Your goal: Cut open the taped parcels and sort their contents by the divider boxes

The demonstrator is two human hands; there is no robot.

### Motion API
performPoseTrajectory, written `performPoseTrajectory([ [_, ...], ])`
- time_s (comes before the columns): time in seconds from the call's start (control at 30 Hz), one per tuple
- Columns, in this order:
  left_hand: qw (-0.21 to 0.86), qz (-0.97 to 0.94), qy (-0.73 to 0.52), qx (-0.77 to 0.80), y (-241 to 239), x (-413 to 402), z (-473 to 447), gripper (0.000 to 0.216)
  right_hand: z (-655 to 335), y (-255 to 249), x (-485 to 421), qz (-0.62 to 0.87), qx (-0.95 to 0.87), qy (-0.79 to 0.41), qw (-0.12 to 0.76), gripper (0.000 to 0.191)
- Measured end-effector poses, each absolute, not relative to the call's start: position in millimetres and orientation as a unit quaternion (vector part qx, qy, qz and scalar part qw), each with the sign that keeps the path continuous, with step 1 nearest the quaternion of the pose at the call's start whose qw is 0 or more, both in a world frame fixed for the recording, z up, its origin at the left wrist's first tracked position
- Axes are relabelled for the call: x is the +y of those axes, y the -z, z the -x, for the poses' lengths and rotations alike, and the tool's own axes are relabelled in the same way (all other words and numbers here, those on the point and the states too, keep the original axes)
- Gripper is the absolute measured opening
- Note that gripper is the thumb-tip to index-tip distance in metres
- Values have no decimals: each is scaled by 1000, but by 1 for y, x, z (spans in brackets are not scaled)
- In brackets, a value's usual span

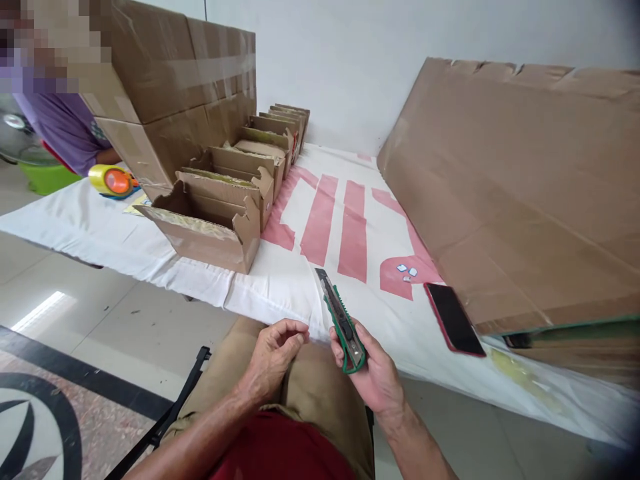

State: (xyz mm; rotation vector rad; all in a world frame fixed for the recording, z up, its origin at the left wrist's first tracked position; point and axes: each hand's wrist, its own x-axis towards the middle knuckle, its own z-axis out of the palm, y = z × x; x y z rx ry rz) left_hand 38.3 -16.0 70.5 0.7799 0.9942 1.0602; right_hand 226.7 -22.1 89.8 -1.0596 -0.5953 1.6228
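Observation:
In my right hand (376,373) is a green utility knife (343,324), held by its handle with the blade end pointing up and away from me. The thumb lies along its side, and the tip reaches over the near edge of the table. My left hand (274,355) hangs above my lap, just left of the knife and apart from it. Its thumb and forefinger are pinched together; whatever is between them, if anything, is too small to make out. Beyond the hands, the nearest open cardboard box (210,230) stands at the front of a row of several such boxes.
A white cloth (280,293) with pink patches covers the table. A phone (454,319) lies to the right, beside a large leaning cardboard carton (530,193). Taped cartons (170,73) rise behind the boxes. Yellow tape (103,179) sits at left, near a person in purple (65,127).

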Motion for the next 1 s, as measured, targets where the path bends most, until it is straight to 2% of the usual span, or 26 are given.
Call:
performPoseTrajectory([
  [0.33, 697, -329, -509, 383, -75, -45, -43, 51, -188, -89, -30, 437, -321, -650, 533, 39],
  [0.63, 710, -228, -598, 296, -93, -47, -30, 47, -152, -94, -51, 420, -359, -660, 509, 43],
  [1.0, 778, -169, -557, 237, -93, -45, -17, 51, -140, -105, -65, 410, -370, -680, 483, 44],
])
